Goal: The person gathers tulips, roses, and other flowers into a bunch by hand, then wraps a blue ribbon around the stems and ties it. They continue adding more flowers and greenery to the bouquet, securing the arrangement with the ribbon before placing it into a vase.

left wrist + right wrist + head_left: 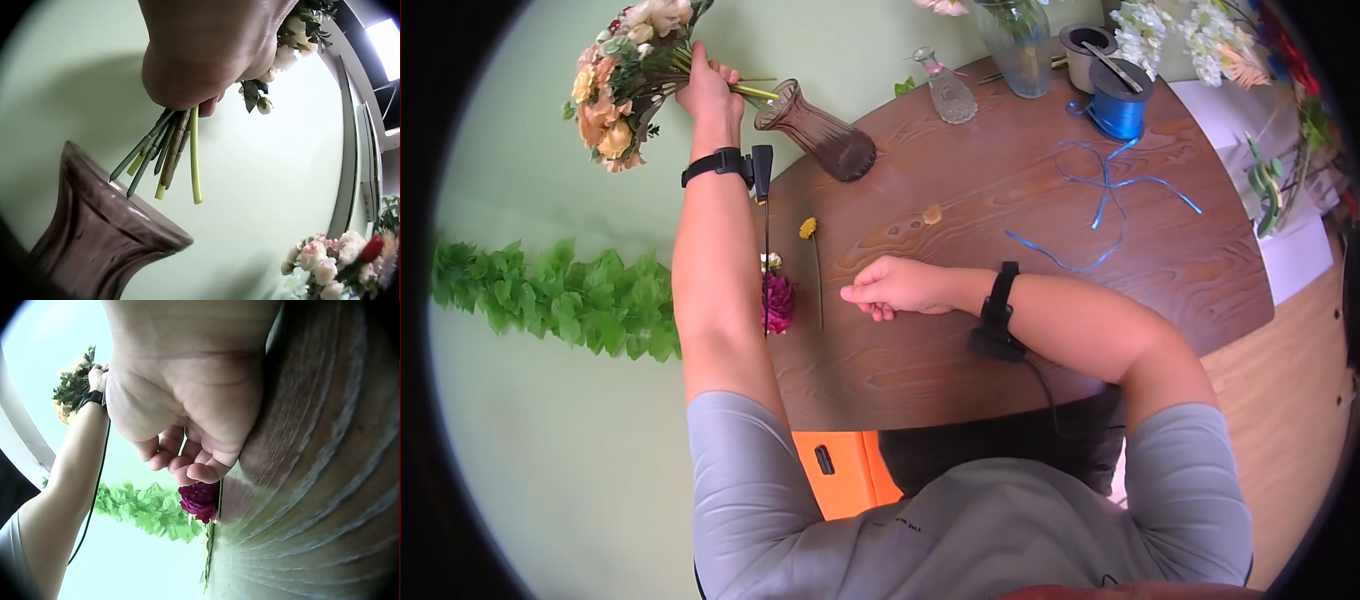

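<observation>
Grey cloth of the person's shirt (1020, 530) fills the bottom of the head view, with both arms reaching out from it. The left hand (712, 90) is clamped round the stems (172, 150) of a bouquet (610, 105) of peach and cream flowers. That grip below the blooms probably spares the petals from being squeezed, and it leaves the cut ends bare beyond the fist. Those ends point at the mouth of a purple glass vase (830, 140) on the wooden table (880, 385); from these angles I cannot tell whether any tip is past the rim. They fan apart at different lengths, so the flared rim could catch one of them.

The right hand (905, 285) hangs loosely bent over the near part of the table, with nothing between its fingers, perhaps because one hand is enough for the bunch. Just beyond its fingertips lies a yellow flower (808, 228), with a magenta flower (778, 304) near the table's edge.

Close behind the vase, the green wall (550, 430) limits room on that side. A small clear bottle (952, 95) stands farther along, and loose blue ribbon (1108, 185) trails from its spool (1118, 110), well apart from the bouquet.
</observation>
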Demonstrator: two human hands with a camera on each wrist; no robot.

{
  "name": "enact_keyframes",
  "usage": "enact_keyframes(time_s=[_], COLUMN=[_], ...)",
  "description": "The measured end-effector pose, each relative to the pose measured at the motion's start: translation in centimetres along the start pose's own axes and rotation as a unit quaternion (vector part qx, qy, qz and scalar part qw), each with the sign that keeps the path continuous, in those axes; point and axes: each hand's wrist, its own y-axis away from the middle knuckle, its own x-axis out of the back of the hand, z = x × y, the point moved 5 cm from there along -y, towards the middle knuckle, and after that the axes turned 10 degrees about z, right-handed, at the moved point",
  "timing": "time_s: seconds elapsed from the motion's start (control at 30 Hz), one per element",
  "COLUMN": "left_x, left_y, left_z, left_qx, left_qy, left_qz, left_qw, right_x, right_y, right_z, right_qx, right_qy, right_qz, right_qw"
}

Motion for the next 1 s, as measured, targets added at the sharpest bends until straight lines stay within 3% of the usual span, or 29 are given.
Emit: enact_keyframes(time_s=[0.33,0.43,0.53,0.57,0.67,0.8,0.93,1.0], left_x=[2.5,3.1,4.4,4.9,5.6,6.4,6.6,7.3], left_y=[1.8,2.0,2.0,2.2,4.0,6.5,7.7,7.9], left_z=[-3.1,-3.6,-3.6,-3.9,-4.9,-5.0,-4.9,-5.1], left_qx=[0.038,0.018,-0.034,0.001,0.029,0.027,-0.023,-0.024], left_qy=[-0.047,-0.087,-0.256,-0.320,-0.320,-0.387,-0.317,-0.342], left_qz=[-0.013,-0.024,-0.045,-0.064,-0.138,-0.229,-0.234,-0.248], left_qw=[0.998,0.996,0.965,0.945,0.937,0.893,0.919,0.906], right_x=[0.1,0.0,0.0,0.0,0.0,0.0,0.1,0.0], right_y=[-0.2,-0.1,-0.1,-0.1,-0.2,0.0,-0.2,0.0], right_z=[0.2,0.1,0.0,0.1,0.1,-0.1,0.1,-0.1], right_qx=[-0.002,0.004,0.005,0.006,0.007,0.001,-0.004,-0.008], right_qy=[-0.001,-0.002,-0.009,-0.010,-0.009,-0.001,0.000,0.005], right_qz=[-0.001,-0.003,-0.006,-0.007,-0.008,-0.005,-0.001,0.004], right_qw=[1.000,1.000,1.000,1.000,1.000,1.000,1.000,1.000])
